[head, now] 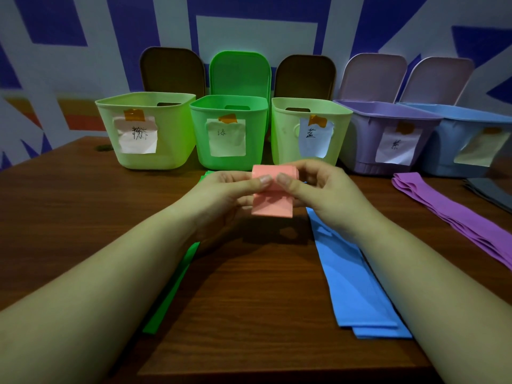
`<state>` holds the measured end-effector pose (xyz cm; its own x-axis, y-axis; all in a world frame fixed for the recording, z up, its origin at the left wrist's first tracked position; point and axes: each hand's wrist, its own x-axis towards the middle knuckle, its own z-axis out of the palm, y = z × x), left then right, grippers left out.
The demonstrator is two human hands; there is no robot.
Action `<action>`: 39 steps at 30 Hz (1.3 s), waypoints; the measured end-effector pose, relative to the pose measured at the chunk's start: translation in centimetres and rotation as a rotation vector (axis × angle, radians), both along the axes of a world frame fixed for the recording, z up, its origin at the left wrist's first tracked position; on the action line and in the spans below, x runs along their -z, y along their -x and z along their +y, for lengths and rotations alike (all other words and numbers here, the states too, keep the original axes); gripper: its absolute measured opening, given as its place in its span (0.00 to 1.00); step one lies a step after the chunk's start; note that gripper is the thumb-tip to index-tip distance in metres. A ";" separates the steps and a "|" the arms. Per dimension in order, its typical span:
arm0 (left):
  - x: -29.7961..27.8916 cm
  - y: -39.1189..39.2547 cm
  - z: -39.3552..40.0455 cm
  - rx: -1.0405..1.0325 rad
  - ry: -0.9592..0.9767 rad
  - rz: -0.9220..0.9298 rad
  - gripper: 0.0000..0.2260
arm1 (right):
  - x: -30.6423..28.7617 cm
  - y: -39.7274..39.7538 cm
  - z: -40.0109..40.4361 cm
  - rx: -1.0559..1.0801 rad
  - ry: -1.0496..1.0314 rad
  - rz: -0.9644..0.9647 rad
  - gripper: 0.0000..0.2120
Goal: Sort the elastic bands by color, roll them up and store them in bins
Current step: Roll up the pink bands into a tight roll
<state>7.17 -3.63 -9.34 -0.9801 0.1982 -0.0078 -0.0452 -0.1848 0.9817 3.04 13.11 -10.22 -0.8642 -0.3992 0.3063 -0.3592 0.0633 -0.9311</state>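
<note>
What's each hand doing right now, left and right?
Left hand: grips the partly rolled pink elastic band, thumb on top.
Right hand: grips the same band from the other side, thumb on the roll.

Paper label [227,137] on green bin [230,159] reads 绿, label [315,139] on pale bin [285,151] 蓝

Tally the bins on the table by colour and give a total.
Pale green bins: 2
Bright green bin: 1
Purple bin: 1
Blue bin: 1
Total: 5
</note>
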 end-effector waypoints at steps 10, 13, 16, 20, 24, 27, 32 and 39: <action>-0.1 0.1 0.0 0.012 -0.107 -0.054 0.11 | 0.3 0.1 0.3 -0.038 -0.023 0.048 0.17; -0.2 0.0 0.1 0.003 -0.129 -0.053 0.14 | 0.3 0.0 0.2 -0.061 -0.015 -0.012 0.20; -0.2 -0.1 0.2 -0.010 -0.122 -0.051 0.18 | 0.2 0.0 0.2 -0.021 -0.025 -0.021 0.19; -0.1 0.1 0.2 -0.024 -0.151 -0.061 0.20 | 0.3 0.3 0.3 0.038 -0.070 0.047 0.15; 0.0 0.1 0.2 -0.015 -0.115 -0.065 0.15 | 0.3 0.4 0.4 0.056 -0.056 0.102 0.16; 0.1 0.3 0.1 -0.024 -0.122 -0.067 0.13 | 0.3 0.5 0.4 0.044 -0.047 0.121 0.14; 0.1 0.5 -0.1 -0.032 -0.127 -0.042 0.14 | 0.2 0.3 0.1 0.014 0.000 0.074 0.16; -0.1 0.3 -0.1 -0.064 -0.132 0.018 0.18 | 0.0 0.1 0.2 0.024 -0.009 0.048 0.12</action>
<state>6.87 -3.73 -9.26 -0.9905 0.1335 0.0320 -0.0117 -0.3144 0.9492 2.96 13.29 -10.19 -0.8577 -0.3817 0.3444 -0.4022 0.0807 -0.9120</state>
